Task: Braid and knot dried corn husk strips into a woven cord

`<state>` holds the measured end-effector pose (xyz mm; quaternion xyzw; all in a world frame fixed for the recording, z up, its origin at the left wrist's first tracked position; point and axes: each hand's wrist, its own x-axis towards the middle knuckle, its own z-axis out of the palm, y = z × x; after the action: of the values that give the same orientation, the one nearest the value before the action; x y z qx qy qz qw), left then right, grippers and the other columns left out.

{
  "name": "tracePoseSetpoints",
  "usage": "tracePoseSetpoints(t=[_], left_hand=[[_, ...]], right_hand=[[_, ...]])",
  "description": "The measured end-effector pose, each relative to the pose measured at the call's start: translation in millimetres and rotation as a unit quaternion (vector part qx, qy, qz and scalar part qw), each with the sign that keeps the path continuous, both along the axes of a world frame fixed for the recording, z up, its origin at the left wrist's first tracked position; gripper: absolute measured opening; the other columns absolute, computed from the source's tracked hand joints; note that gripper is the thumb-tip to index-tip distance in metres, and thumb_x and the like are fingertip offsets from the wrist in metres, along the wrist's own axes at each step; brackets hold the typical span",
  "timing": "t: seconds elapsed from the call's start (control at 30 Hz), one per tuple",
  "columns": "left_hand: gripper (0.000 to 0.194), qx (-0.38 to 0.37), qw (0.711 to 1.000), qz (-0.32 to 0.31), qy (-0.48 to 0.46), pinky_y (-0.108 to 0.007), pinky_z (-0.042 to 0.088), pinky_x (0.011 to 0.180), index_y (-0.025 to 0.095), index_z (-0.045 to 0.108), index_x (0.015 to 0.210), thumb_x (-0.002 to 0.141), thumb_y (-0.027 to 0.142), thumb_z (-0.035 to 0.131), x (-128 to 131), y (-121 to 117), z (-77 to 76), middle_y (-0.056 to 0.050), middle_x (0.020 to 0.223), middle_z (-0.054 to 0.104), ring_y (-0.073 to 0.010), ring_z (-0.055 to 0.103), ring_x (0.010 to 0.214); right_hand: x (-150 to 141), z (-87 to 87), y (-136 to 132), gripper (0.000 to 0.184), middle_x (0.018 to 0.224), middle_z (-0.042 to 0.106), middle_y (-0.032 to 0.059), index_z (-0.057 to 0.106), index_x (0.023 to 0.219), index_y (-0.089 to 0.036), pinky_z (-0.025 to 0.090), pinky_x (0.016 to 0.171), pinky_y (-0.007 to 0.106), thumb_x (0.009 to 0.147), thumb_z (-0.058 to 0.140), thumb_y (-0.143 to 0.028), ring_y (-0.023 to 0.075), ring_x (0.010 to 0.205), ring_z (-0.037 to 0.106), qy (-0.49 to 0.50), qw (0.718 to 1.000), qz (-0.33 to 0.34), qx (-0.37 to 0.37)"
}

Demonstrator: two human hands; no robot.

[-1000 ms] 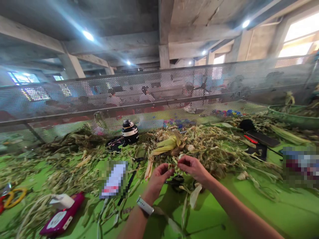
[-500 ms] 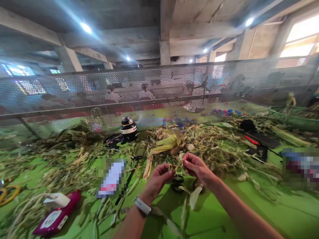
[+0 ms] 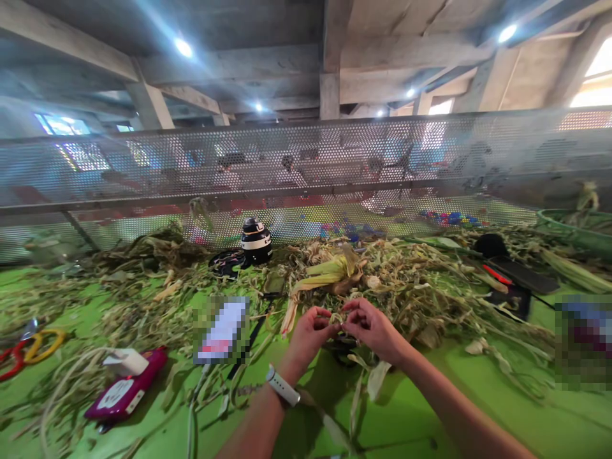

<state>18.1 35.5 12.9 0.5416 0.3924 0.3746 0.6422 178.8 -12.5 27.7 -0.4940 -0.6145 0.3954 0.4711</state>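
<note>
My left hand (image 3: 310, 333), with a white-banded watch (image 3: 283, 386) on its wrist, pinches a small strip of corn husk (image 3: 336, 317). Fingertips of my right hand (image 3: 373, 329) close on the same strip from the other side, and the two hands nearly touch. Fingers hide most of the strip. Just beyond them lies a large yellow-green husk bundle (image 3: 329, 273) on a heap of dried husks (image 3: 411, 287). Below the hands, a small dark object (image 3: 345, 354) is partly covered, and a loose pale husk piece (image 3: 377, 380) hangs near it.
The green table (image 3: 478, 414) carries scattered husks. Left are a phone (image 3: 222, 331), a magenta pack (image 3: 125, 389) with a white plug and cable, and scissors (image 3: 44, 344). Behind stand a black-and-white bottle (image 3: 256, 242) and a perforated metal screen (image 3: 306, 153). A green basket (image 3: 564, 229) sits far right.
My hands have come closer together, fingertips now almost meeting over the strip. The view has turned slightly left, bringing more of the scissors into sight.
</note>
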Motion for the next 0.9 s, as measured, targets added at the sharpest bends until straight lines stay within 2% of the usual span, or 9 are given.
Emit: tracePoseSetpoints(t=[0.2,0.47,0.73,0.9], left_hand=[[0.049,0.013,1.000,0.001,0.002,-0.021,0.035,0.052,0.016,0.051,0.080,0.051,0.042,0.081,0.5,0.3,-0.4,0.005,0.055,0.058,-0.0101,0.053,0.052],[0.044,0.040,0.999,-0.010,0.025,-0.021,0.031,0.050,0.018,0.048,0.080,0.054,0.038,0.077,2.2,-2.8,0.9,0.007,0.053,0.053,-0.0086,0.046,0.048],[0.035,0.111,0.993,-0.004,0.042,-0.022,0.035,0.054,0.019,0.048,0.080,0.059,0.030,0.073,1.7,-3.6,-3.5,0.006,0.059,0.052,-0.0104,0.048,0.056],[0.035,0.119,0.992,-0.001,0.041,-0.022,0.036,0.055,0.019,0.047,0.080,0.060,0.032,0.074,1.2,-4.6,-3.0,0.004,0.060,0.055,-0.0110,0.050,0.058]], right_hand=[[-2.1,3.3,-2.5,0.030,0.069,0.052,-0.0043,0.048,0.101,-0.018,0.035,0.052,0.021,0.075,0.061,-0.028,0.0076,0.054,0.044,-0.005,1.000,0.026,-0.004],[-4.5,-2.0,-3.1,0.031,0.070,0.054,-0.0043,0.048,0.103,-0.019,0.038,0.054,0.022,0.075,0.060,-0.024,0.0088,0.056,0.047,-0.026,0.999,0.032,0.018],[-1.5,-1.3,-1.5,0.031,0.067,0.050,-0.0063,0.046,0.102,-0.019,0.037,0.049,0.019,0.074,0.059,-0.024,0.0070,0.053,0.045,0.026,0.998,0.050,-0.037],[1.7,-0.9,-0.8,0.031,0.068,0.050,-0.0065,0.045,0.101,-0.019,0.037,0.048,0.018,0.073,0.060,-0.022,0.0062,0.052,0.045,0.038,0.997,0.057,-0.043]])
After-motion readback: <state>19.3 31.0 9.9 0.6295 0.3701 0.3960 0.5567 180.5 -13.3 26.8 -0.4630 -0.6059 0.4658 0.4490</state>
